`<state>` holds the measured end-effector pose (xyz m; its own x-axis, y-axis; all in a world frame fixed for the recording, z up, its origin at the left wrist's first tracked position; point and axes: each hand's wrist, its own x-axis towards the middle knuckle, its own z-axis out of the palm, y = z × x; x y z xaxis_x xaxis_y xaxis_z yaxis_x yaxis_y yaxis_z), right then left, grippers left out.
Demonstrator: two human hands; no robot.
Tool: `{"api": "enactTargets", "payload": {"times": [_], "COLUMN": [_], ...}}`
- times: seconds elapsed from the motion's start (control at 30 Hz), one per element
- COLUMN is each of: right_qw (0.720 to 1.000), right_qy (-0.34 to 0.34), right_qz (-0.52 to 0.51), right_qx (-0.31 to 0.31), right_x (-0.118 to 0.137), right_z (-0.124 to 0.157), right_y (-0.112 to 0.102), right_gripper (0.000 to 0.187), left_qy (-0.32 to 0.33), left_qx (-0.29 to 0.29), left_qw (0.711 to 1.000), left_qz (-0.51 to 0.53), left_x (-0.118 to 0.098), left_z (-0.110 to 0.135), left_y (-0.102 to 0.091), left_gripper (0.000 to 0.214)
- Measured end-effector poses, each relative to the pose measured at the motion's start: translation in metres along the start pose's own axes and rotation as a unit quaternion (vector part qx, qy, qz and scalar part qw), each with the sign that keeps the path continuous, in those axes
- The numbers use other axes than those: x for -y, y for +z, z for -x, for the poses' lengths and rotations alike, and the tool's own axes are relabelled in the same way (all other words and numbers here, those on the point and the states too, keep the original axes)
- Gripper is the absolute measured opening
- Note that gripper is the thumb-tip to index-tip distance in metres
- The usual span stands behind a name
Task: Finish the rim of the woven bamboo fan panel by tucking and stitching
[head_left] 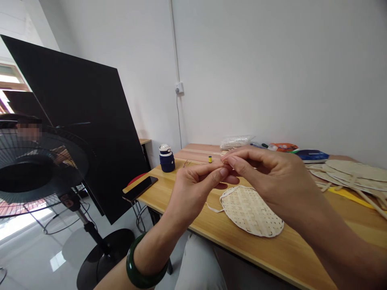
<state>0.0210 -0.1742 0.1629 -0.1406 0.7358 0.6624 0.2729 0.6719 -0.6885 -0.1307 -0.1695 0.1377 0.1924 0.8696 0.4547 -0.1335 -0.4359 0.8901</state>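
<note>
While my left hand [193, 181] and right hand [256, 169] meet above the surface [181, 201], fingertips pinched shut on something too fine to make out, I keep them raised for a clear look; the woven fan piece [250, 209] lies flat just beneath them

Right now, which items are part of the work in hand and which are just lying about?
In hand:
left hand and right hand, fingertips pinched together above the table; what they pinch is too small to tell
woven fan blank
yellow spool

Lying about:
phone
blue bottle
stack of woven pieces
standing fan
</note>
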Motion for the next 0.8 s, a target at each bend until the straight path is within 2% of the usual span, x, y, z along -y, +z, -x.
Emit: {"api": "enactTargets", "payload": {"times": [0.13, 0.33, 0.57, 0.8], "right_qw": [1.0, 0.982, 0.978, 0.96], "right_qy": [0.02, 0.112, 0.128, 0.184], "right_qz": [-0.02, -0.148, -0.145, -0.198], "right_qx": [-0.009, 0.023, 0.077, 0.076], "right_x": [-0.002, -0.008, -0.012, -0.022], "right_z": [0.001, -0.001, 0.001, 0.003], "right_y": [0.001, 0.002, -0.003, 0.001], "right_gripper": [0.023, 0.033, 0.022, 0.029], "left_qy": [-0.017, -0.066, -0.107, -0.151], "left_qx": [0.011, 0.037, 0.05, 0.079], "left_qw": [0.999, 0.995, 0.991, 0.982], "left_qz": [0.031, 0.057, 0.061, 0.081], "left_x": [0.0, 0.001, 0.004, 0.014], "left_z": [0.0, -0.002, -0.003, -0.004], "left_y": [-0.001, -0.006, -0.005, -0.01], "left_gripper": [0.014, 0.014, 0.017, 0.019]}}
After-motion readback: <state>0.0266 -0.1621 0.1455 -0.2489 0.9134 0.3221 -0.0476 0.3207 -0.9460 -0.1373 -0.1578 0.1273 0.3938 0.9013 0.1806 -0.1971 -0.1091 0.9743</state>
